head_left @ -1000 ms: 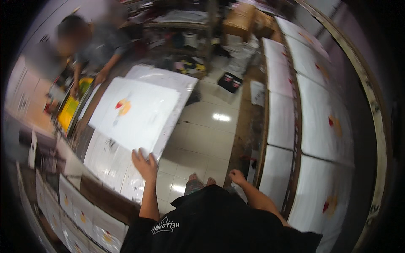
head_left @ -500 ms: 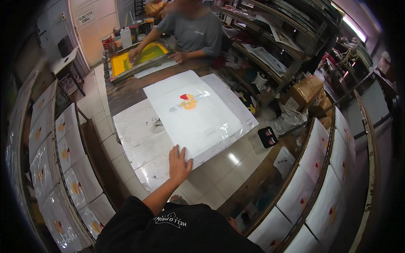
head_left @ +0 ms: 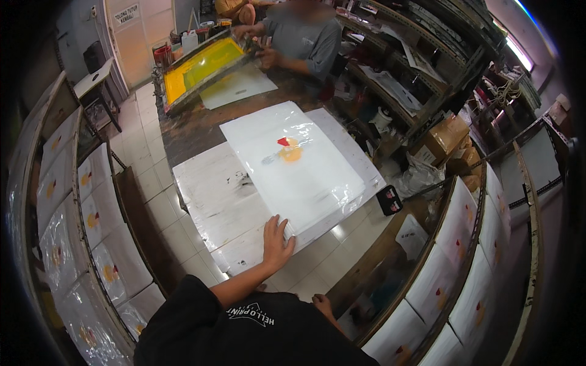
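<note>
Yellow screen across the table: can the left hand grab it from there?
Probably not. The left hand rests at the near edge of the white pile; the pile and brown table stretch between it and the yellow screen, which another person's hand holds.

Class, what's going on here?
The person's left hand rests at the near corner of a glossy white rectangular sheet printed in red and orange; their right hand is beside their black shirt. Across the brown table, a co-worker holds a yellow-green framed screen tilted partly over a pale sheet.
</note>
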A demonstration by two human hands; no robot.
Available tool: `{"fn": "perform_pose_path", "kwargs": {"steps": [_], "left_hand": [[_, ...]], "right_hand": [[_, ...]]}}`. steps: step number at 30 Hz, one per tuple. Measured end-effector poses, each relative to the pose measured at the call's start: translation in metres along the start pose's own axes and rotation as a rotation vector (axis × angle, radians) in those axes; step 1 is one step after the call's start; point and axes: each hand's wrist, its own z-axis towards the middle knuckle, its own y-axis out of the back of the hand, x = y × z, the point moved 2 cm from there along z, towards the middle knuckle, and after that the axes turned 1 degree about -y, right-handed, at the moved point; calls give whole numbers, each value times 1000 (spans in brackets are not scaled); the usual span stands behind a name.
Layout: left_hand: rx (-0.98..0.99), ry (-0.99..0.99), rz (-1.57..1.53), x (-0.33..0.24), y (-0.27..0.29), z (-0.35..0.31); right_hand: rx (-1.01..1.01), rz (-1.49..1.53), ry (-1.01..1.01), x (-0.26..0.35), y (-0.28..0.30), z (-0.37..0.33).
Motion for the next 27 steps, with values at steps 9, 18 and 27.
{"fn": "perform_pose_path", "kwargs": {"steps": [9, 18, 27], "left_hand": [[39, 35, -299, 23, 26, 19], [-61, 64, -300, 45, 69, 45], [-235, 12, 242, 91, 134, 107]], "right_hand": [[46, -419, 67, -223, -15, 59], [-12, -279, -81, -217, -25, 42], [-45, -96, 30, -115, -23, 29]]}}
